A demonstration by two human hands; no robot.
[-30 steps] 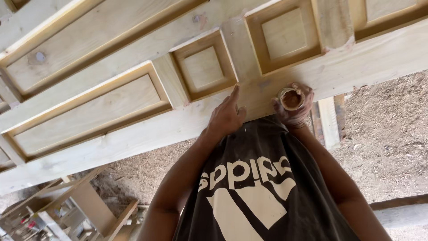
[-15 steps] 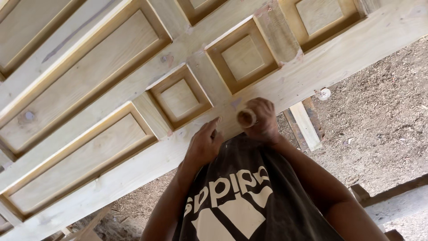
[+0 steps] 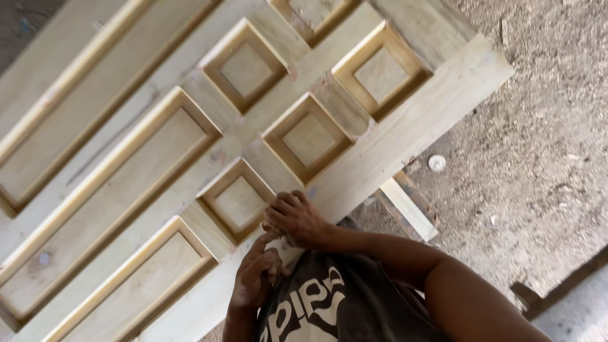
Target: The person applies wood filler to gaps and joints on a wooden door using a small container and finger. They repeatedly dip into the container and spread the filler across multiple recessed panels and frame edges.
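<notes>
A pale wooden panel door point(image 3: 405, 136) lies flat in front of me, with square and long recessed panels. My right hand point(image 3: 297, 218) rests at the door's near rail beside a small square panel point(image 3: 239, 201). Its fingers are curled over a small pale round tub, which is mostly hidden under the palm. My left hand point(image 3: 256, 278) is just below it, at my dark printed shirt point(image 3: 316, 307). Its index finger points up to the underside of the right hand and I see nothing held in it.
The door's corner overhangs sawdust-covered ground point(image 3: 544, 145). A wooden slat point(image 3: 408, 208) sticks out from under the door's edge. A small white round lid point(image 3: 437, 163) lies on the ground near it. A dark timber point(image 3: 557, 288) crosses the lower right.
My view has swung along the door toward its corner. Both hands have moved together at the small square panel, and the round tub, plainly shown before, is now covered by the right hand.
</notes>
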